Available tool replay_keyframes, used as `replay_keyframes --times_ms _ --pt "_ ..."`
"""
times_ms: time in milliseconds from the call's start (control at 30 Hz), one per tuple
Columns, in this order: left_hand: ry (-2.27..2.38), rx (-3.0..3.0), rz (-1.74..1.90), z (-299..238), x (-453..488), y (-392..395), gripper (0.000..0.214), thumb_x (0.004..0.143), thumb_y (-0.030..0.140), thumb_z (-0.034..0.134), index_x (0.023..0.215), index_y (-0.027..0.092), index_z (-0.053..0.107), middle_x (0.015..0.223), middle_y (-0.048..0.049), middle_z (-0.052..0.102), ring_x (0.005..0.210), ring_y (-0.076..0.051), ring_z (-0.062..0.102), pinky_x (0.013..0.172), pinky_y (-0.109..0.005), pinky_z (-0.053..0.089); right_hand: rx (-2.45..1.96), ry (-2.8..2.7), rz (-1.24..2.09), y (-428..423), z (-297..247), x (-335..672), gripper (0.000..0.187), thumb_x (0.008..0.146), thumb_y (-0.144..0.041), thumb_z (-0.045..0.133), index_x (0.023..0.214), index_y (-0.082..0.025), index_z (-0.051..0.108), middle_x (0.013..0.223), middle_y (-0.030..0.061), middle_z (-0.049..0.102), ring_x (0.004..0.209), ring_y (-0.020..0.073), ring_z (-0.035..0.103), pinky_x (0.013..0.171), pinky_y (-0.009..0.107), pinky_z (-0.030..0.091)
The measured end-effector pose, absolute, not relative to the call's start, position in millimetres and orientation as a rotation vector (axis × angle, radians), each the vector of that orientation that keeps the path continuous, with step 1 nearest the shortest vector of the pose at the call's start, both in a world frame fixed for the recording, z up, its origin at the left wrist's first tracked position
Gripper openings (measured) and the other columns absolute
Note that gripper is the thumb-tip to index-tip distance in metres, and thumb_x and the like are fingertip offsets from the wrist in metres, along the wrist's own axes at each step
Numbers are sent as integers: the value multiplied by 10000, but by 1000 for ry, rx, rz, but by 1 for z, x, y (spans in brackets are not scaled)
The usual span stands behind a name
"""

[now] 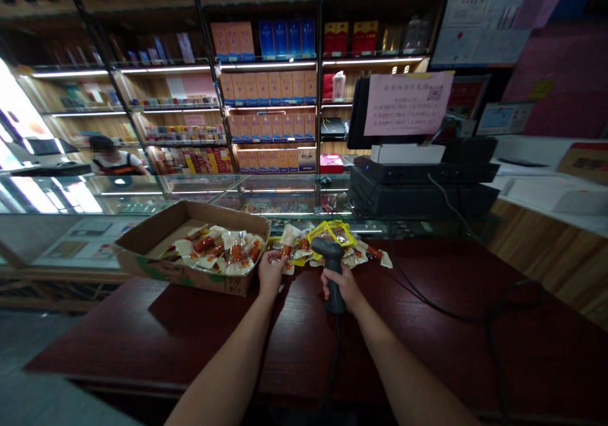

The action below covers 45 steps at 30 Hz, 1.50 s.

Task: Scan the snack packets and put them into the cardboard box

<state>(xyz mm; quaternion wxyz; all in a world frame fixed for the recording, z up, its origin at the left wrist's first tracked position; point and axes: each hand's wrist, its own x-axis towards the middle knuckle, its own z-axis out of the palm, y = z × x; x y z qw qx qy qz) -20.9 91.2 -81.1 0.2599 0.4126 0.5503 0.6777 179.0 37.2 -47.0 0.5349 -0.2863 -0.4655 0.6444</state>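
The left hand (273, 273) pinched a snack packet (288, 241) while the right hand (340, 288) wrapped around a barcode scanner (334, 293) (corded, its head just beside the packet)

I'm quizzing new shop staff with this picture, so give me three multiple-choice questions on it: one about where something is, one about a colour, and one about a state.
1. Where is the cardboard box?
A) On the dark red counter
B) On the floor
C) On a wall shelf

2. What colour is the barcode scanner in the right hand?
A) Yellow
B) Dark grey
C) Bright red

3. What is the left hand doing?
A) Lying flat and empty
B) Holding the scanner
C) Holding a snack packet

Answers:
1. A, because the box sits on the counter top.
2. B, because its head and handle both show dark grey.
3. C, because the fingers wrap around the packet's lower end.
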Motion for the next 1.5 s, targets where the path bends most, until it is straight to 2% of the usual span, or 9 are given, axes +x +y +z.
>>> replay_keyframes --times_ms 533,967,1200,1400,1500 --pt "1479 1162 1817 -81 -20 91 288 547 286 714 744 146 557 767 -34 614 767 -167 592 730 -302 459 -684 -1110 1546 35 -44 179 306 666 -312 658 893 -168 512 506 -67 538 324 94 480 316 213 428" --pt "1507 1204 1852 -73 -6 85 287 545 272 713 732 169 522 687 7 576 668 -146 568 681 -275 446 -674 -1086 1541 36 -43 177 326 658 -319 677 902 -162 526 501 -64 541 324 95 480 313 214 420" --pt "1627 1343 1969 -24 -23 75 265 610 294 681 798 165 547 763 -16 594 745 -162 575 752 -295 440 -612 -1120 1574 46 -16 153 278 665 -332 675 831 -164 529 495 -51 552 323 95 480 303 214 428" --pt "1911 1343 2065 31 -98 59 311 625 326 671 868 164 565 800 -25 619 762 -172 593 753 -303 452 -540 -1214 1618 46 19 107 291 652 -318 670 855 -162 533 495 -58 551 322 95 484 307 214 437" --pt "2128 1295 2023 46 -140 49 335 620 316 672 896 151 576 816 -47 637 778 -190 606 759 -317 456 -507 -1266 1639 45 30 82 246 652 -316 660 795 -160 535 483 -55 548 321 97 483 311 217 440"
